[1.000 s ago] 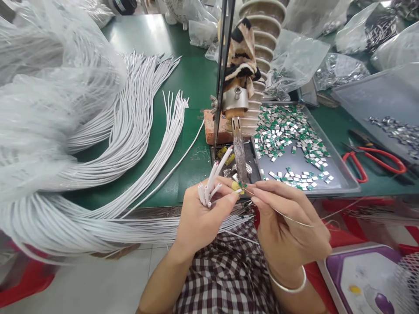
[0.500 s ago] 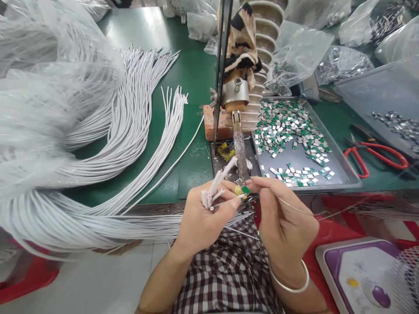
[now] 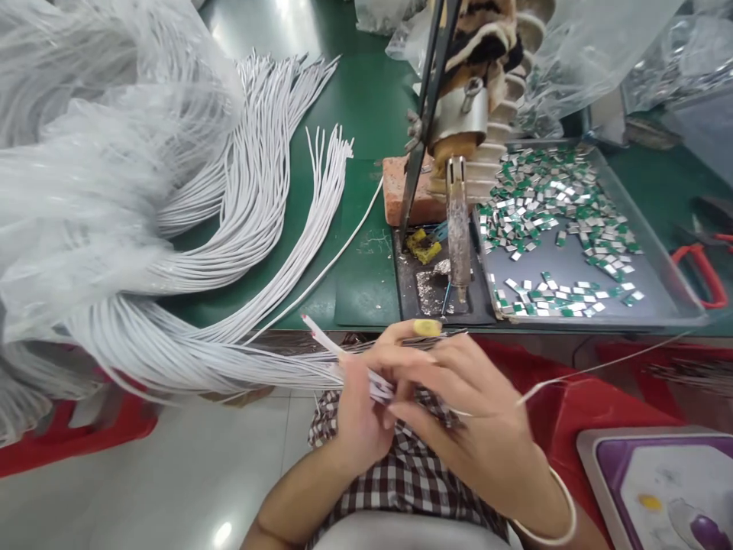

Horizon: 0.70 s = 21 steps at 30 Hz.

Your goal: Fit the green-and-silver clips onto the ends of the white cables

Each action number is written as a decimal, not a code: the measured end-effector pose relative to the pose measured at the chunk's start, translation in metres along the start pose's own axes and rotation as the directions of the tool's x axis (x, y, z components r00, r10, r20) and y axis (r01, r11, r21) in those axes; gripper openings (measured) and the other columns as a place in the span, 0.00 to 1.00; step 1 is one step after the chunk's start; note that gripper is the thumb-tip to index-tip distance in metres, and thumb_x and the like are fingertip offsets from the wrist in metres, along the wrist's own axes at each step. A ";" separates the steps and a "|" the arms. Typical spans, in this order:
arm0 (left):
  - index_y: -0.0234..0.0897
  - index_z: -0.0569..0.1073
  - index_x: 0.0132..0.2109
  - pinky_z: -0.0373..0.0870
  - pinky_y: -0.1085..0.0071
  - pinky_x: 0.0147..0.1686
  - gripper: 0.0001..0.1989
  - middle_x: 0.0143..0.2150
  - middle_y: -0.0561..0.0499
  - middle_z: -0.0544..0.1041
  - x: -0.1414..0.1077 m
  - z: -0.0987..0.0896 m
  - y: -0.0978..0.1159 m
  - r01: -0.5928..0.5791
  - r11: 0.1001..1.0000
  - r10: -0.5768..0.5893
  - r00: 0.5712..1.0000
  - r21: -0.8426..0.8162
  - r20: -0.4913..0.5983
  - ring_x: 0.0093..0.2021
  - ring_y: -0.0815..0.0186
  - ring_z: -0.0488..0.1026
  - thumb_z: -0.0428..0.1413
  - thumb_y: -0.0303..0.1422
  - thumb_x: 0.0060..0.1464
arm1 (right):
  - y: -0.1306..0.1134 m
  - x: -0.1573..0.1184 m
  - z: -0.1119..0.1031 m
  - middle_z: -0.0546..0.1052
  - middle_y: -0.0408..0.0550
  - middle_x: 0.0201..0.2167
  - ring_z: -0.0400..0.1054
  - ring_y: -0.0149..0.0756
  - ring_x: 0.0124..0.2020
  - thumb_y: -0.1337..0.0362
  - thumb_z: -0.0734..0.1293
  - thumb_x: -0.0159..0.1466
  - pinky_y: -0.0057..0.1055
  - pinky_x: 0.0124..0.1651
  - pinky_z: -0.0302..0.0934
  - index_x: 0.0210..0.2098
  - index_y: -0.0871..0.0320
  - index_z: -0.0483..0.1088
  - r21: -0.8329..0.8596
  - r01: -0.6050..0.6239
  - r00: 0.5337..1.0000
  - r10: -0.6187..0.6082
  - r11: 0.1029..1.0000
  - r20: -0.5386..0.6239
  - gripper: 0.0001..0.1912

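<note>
My left hand (image 3: 363, 409) is closed around the end of a bundle of white cables (image 3: 275, 367), with one cable end (image 3: 321, 334) sticking up past the thumb. A yellow finger cot (image 3: 427, 328) covers one of its fingertips. My right hand (image 3: 481, 405) is closed, its fingertips against the cable ends at the left hand; the contact is partly hidden and blurred. A thin solder wire (image 3: 550, 384) runs through its fingers and trails off to the right. Beyond both hands, the soldering iron (image 3: 458, 229) points down over a dark tray (image 3: 409, 294), apart from the fingers.
A metal tray (image 3: 681, 294) of small green circuit boards (image 3: 561, 206) lies right of the iron. A brick (image 3: 409, 191) sits by the stand. More white cables (image 3: 246, 206) and plastic wrapping (image 3: 114, 191) cover the left side. Red-handled pliers (image 3: 702, 275) lie far right.
Both hands have drawn back from the iron's tip toward my body. The right fingers have moved left onto the cable ends. The green board seen at the tip no longer shows. The view has shifted.
</note>
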<state>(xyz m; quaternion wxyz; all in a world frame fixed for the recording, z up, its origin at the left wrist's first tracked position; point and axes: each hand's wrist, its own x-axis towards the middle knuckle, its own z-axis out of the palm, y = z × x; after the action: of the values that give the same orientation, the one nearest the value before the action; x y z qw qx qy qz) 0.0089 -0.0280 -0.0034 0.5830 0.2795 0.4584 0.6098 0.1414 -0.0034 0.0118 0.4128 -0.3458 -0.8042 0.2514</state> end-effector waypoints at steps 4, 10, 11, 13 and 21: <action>0.40 0.80 0.49 0.62 0.73 0.14 0.43 0.56 0.40 0.76 -0.006 -0.005 -0.007 -0.003 0.997 -0.005 0.995 0.072 0.104 0.19 0.74 0.65 0.50 0.70 0.42 | -0.004 0.001 0.012 0.77 0.46 0.29 0.69 0.35 0.33 0.72 0.66 0.65 0.35 0.37 0.67 0.35 0.58 0.72 -0.083 0.075 0.997 -0.074 0.994 0.022 0.04; 0.41 0.67 0.62 0.69 0.59 0.58 0.55 0.56 0.39 0.73 -0.007 -0.016 -0.017 -0.158 0.973 0.102 0.948 0.169 0.302 0.55 0.49 0.73 0.69 0.60 0.26 | -0.004 0.001 0.005 0.77 0.46 0.30 0.71 0.33 0.32 0.68 0.66 0.66 0.31 0.34 0.69 0.36 0.59 0.72 0.039 0.044 0.999 -0.043 0.998 -0.023 0.02; 0.41 0.67 0.61 0.70 0.61 0.57 0.54 0.56 0.40 0.73 -0.007 -0.016 -0.016 -0.161 0.968 0.093 0.944 0.195 0.318 0.54 0.50 0.73 0.71 0.57 0.26 | -0.004 0.001 0.004 0.77 0.46 0.29 0.71 0.32 0.31 0.69 0.66 0.66 0.29 0.33 0.69 0.36 0.59 0.72 0.073 0.021 0.999 -0.019 0.997 -0.030 0.03; 0.42 0.70 0.57 0.74 0.66 0.47 0.46 0.51 0.42 0.74 -0.005 -0.015 -0.012 -0.164 0.957 0.084 0.947 0.241 0.311 0.46 0.56 0.75 0.72 0.52 0.30 | -0.004 0.000 0.003 0.77 0.44 0.29 0.72 0.30 0.30 0.72 0.66 0.65 0.27 0.33 0.69 0.35 0.59 0.72 0.126 -0.018 0.999 0.023 0.992 -0.041 0.04; 0.39 0.79 0.34 0.61 0.73 0.27 0.10 0.26 0.52 0.72 0.010 -0.009 0.012 -0.433 0.815 0.303 0.885 0.385 0.354 0.27 0.69 0.66 0.58 0.37 0.61 | 0.002 -0.003 -0.010 0.78 0.41 0.30 0.71 0.27 0.30 0.80 0.70 0.57 0.24 0.32 0.69 0.39 0.57 0.76 0.256 -0.069 0.967 0.128 0.964 -0.220 0.14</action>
<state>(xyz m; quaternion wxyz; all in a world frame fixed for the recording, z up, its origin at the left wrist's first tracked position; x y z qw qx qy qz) -0.0059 -0.0190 0.0017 0.4291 0.5741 0.4383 0.5424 0.1520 -0.0028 0.0143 0.5314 -0.3589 -0.6942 0.3270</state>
